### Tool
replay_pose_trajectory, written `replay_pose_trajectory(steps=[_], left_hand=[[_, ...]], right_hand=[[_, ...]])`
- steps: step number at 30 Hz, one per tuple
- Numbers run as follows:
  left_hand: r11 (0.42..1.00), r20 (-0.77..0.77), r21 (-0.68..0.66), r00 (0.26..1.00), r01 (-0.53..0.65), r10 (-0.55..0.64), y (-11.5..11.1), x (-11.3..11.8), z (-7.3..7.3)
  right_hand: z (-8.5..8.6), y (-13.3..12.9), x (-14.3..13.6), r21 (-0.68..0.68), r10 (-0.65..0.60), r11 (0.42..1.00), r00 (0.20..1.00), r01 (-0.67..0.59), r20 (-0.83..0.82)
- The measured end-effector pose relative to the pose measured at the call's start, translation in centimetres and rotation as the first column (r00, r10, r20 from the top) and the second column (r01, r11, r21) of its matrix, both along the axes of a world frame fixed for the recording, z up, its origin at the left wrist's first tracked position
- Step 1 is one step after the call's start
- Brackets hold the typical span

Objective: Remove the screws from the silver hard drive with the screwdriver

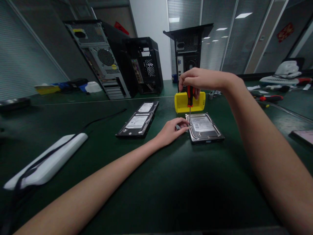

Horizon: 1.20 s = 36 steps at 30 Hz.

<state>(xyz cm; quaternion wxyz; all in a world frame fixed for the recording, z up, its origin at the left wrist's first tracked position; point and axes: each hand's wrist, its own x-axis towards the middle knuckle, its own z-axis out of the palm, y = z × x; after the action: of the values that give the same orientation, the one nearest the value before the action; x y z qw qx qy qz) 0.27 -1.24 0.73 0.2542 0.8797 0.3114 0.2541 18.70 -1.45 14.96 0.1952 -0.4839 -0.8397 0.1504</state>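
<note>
My right hand [192, 81] is wrapped around the top of a red and black screwdriver [190, 98]. The screwdriver stands upright, its tip at the left edge of a hard drive [201, 125] lying label up on the table. At that same edge, the thumb and fingers of my left hand [174, 129] are drawn together close to the screwdriver tip; what they pinch is too small to make out. Behind the drive sits a yellow tray [181, 103], partly covered by the screwdriver and my right hand. Left of my hands, two more hard drives [137, 121] lie end to end.
Computer cases [105, 58] stand along the back, one an open black case [146, 65], another behind the yellow tray [188, 49]. A white power strip [49, 160] with a black cable lies at left. Tools with red and black handles [271, 98] lie at right on the green table [156, 189].
</note>
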Motion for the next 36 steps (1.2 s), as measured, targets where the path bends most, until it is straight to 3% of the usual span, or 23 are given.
replay_pose_trajectory(steps=[36], left_hand=[[1.000, -0.008, -0.008, 1.000, 0.003, -0.003, 0.14, 0.02, -0.12]], right_hand=[[0.18, 0.35, 0.01, 0.020, -0.010, 1.000, 0.996, 0.008, 0.091]])
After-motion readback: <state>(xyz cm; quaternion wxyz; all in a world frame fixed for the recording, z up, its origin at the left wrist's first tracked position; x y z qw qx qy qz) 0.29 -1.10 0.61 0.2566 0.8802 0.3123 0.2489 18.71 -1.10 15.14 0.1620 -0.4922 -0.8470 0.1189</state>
